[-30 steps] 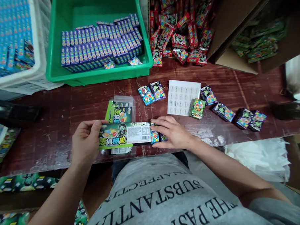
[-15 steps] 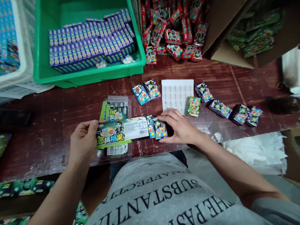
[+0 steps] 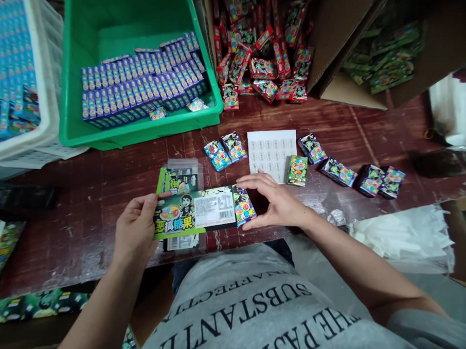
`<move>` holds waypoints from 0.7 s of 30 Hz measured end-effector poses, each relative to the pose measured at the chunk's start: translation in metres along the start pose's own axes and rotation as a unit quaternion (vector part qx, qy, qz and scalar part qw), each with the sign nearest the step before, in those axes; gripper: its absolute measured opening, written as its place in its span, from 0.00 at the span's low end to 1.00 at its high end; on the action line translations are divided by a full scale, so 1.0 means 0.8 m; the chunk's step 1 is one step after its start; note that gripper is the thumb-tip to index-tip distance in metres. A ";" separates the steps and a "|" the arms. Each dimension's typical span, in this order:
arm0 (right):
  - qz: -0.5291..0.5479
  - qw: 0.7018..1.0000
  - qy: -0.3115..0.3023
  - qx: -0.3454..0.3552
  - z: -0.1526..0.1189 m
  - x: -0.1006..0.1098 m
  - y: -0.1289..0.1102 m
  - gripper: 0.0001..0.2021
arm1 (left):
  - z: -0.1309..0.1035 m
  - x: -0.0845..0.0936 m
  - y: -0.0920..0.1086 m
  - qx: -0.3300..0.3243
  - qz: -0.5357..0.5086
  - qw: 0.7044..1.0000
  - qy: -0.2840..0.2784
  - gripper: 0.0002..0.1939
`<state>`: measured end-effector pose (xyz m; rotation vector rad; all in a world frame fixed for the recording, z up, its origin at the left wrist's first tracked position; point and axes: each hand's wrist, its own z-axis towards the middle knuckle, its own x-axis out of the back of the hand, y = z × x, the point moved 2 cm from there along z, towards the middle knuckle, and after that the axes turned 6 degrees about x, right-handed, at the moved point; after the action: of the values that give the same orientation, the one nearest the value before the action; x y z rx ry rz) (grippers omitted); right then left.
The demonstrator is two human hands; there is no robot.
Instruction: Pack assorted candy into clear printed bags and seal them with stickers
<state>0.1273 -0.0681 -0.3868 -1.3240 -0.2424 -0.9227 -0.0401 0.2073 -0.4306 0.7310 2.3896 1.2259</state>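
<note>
While held out over the near side of the dark red table (image 3: 92,209), looks like thin glossy card: see the long printed carton (image 3: 177,218), stretched between left hand (image 3: 136,224) and right hand (image 3: 276,202). Likely to prove light and fairly stiff lengthwise, yet easy to crease at the ends; perhaps slick on the printed face. Best taken by the ends or long edges, with a gentle pinch, clear of the white label (image 3: 216,210). Gripped at the left end by the left hand, with thumb on top and fingers mostly hidden. Closed lightly, in the right hand, around the small purple box (image 3: 245,206) at the carton's right end, with thumb at the near edge and fingertips at the far one; cannot tell how far inside. Probably firmer there, given a box for backing. Partly underneath, find the green pack (image 3: 182,181). Farther out, see the sticker sheet (image 3: 267,150), overlapped at one corner by the green box (image 3: 297,170), and rightward, four dark boxes (image 3: 339,171). Behind, note the green tub (image 3: 142,131), between the white basket (image 3: 47,94) and heaped red boxes (image 3: 263,69).
</note>
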 end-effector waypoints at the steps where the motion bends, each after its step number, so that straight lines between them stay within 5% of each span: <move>1: -0.002 1.000 0.004 -0.013 0.001 0.003 0.002 0.42 | 0.001 0.000 0.001 -0.004 -0.001 1.000 0.011 0.13; 10: -0.076 0.988 0.118 -0.067 0.009 0.005 0.001 0.44 | 0.012 -0.022 0.009 -0.026 -0.023 0.997 0.063 0.08; 16: -0.086 0.993 0.037 -0.069 0.004 -0.004 -0.011 0.47 | 0.015 -0.037 0.026 -0.034 0.012 0.999 0.037 0.11; 21: -0.130 0.979 0.103 -0.116 -0.004 -0.009 -0.013 0.50 | 0.006 -0.058 0.035 -0.025 0.039 0.994 0.100 0.11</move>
<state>0.1144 -0.0679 -0.3848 -1.4195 -0.1525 -1.3336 0.0078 0.1965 -0.4071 0.7222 2.4985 1.4474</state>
